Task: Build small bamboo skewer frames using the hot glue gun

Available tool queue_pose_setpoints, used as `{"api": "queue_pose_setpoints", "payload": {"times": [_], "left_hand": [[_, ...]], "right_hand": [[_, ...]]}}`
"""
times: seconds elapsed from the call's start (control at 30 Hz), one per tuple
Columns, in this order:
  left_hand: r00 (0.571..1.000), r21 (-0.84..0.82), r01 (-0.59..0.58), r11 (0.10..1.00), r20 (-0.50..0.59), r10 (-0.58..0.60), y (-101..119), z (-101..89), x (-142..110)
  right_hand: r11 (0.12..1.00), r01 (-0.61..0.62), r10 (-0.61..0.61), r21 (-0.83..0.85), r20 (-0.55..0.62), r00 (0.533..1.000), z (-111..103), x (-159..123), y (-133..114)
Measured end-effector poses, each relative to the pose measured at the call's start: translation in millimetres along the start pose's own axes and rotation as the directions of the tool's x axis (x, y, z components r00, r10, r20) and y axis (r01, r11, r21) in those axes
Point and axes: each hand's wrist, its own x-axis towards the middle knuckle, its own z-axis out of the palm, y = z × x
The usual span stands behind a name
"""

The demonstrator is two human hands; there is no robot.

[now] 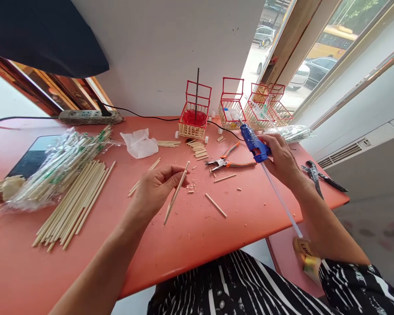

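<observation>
Between the thumb and fingers of my left hand (159, 186) a thin wooden stick (174, 197) is pinched, tilted above the table. My right hand (280, 157) is wrapped round a blue hot glue gun (252, 142), its nozzle pointing up and to the left. A long clear glue stick (280, 201) trails out of the gun's back end. Orange-handled pliers (228, 161) lie on the table between my hands. Close by are short cut stick pieces (198, 150), small crumbs of wood and a loose stick (216, 205).
Small stick-built carts stand at the back, one holding red material (194, 118). Left are piled sticks (75, 203), bagged sticks (65, 168), a dark tablet-like slab (29, 155) and a power strip (88, 117). Dark-handled cutters (318, 177) lie near the right edge. A black cord crosses the back.
</observation>
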Motion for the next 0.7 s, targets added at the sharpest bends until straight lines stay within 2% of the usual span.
{"api": "queue_pose_setpoints", "payload": {"times": [0.17,0.33,0.6,0.7], "left_hand": [[0.999,0.016,-0.016,1.0,-0.036,0.017,3,-1.7,-1],[0.999,0.054,-0.011,0.998,-0.046,0.014,4,-1.4,-1],[0.999,0.089,0.016,0.996,-0.052,-0.012,4,-2.6,-2],[0.998,0.087,0.01,0.996,-0.058,-0.005,4,-2.7,-3]], "right_hand": [[0.996,-0.003,0.018,-0.093,0.16,0.987,32,-1,55],[0.997,-0.042,0.061,-0.062,0.352,0.934,61,4,79],[0.998,-0.045,0.017,0.037,0.551,0.835,53,26,84],[0.999,0.002,-0.034,0.055,0.588,0.808,54,31,87]]}}
